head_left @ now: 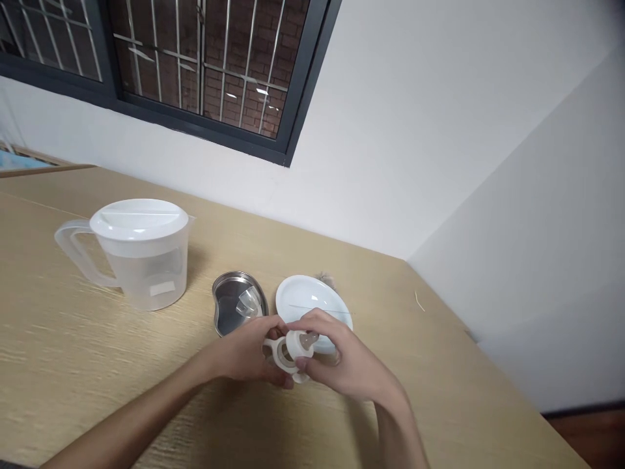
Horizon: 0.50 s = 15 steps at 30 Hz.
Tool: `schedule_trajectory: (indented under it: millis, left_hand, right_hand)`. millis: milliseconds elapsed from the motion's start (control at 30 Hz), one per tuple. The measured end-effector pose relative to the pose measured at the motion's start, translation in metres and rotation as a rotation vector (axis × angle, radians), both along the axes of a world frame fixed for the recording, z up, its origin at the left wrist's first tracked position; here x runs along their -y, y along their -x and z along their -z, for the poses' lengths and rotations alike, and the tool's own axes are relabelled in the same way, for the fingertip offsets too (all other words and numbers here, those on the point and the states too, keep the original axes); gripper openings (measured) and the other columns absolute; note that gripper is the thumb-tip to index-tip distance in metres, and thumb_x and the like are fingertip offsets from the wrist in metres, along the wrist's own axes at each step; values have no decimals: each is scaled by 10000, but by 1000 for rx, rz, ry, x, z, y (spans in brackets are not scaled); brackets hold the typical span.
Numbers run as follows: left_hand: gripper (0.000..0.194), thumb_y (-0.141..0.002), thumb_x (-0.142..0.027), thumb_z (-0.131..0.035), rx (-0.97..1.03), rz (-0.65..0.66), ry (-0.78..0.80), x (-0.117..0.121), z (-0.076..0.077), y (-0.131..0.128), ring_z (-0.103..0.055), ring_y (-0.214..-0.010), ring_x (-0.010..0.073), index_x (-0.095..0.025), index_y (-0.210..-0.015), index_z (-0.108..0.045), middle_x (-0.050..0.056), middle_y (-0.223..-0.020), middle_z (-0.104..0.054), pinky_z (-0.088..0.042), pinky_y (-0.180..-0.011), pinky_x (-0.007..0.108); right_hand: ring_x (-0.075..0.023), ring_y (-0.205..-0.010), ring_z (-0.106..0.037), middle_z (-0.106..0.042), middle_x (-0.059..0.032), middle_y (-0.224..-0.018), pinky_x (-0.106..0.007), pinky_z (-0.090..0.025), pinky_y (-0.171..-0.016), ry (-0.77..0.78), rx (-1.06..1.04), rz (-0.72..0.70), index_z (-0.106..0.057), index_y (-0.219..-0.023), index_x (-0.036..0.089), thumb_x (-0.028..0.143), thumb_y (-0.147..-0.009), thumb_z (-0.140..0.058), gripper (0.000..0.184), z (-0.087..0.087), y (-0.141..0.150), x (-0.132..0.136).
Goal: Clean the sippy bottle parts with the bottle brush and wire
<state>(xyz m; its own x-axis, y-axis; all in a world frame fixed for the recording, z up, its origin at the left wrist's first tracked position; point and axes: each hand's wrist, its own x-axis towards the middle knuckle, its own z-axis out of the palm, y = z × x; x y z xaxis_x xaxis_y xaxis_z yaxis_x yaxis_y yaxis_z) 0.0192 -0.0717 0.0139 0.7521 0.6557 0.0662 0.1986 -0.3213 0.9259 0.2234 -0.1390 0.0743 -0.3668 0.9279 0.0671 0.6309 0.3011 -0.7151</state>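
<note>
I have the white collar between both hands, overlapping the right side of the white ringed piece and close against it; I can't tell whether they are joined. The collar's long axis, through its clear teat, slants toward the right hand, which is nearer it and pinches it between thumb and fingers. My left hand curls round the ringed piece, fingers bent in.

Both parts sit above the table, well in from its right edge, on the near side of the metal dish and white bowl. The collar looks short, round and matte, its teat translucent; the ringed piece shows an opening and a side loop.
</note>
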Motion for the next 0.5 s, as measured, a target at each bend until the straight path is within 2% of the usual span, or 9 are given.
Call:
schedule_trajectory:
  millis: [100,233,500]
  left_hand:
    - [540,-543,-339,-886,31,8,2,-1,2,-1,-603,-822,178,-207,-998,-626,-19,-927,-677,-435,-678,262]
    - [603,-510,-386,-903,14,20,44,-2,1,1,-603,-841,182,-217,-1025,-638,-22,-935,-670,-435,-676,257]
    - [557,-555,-452,-858,-50,-4,9,-1,-6,4,-604,-824,188,-202,-1002,-640,-9,-923,-656,-415,-660,263]
  right_hand:
    - [-159,-955,-568,-596,4,-1080,-313,-464,-904,-2,25,-1,-622,-1190,322,118,-759,-661,479,-2,4,0]
    - [-156,-927,-568,-591,9,-1034,-298,-467,-873,12,68,-9,-643,-1110,303,118,-744,-662,410,-6,6,0]
    - [-176,-942,-573,-609,-12,-1053,-294,-472,-839,62,194,-31,-656,-1167,310,232,-815,-683,362,-20,12,0]
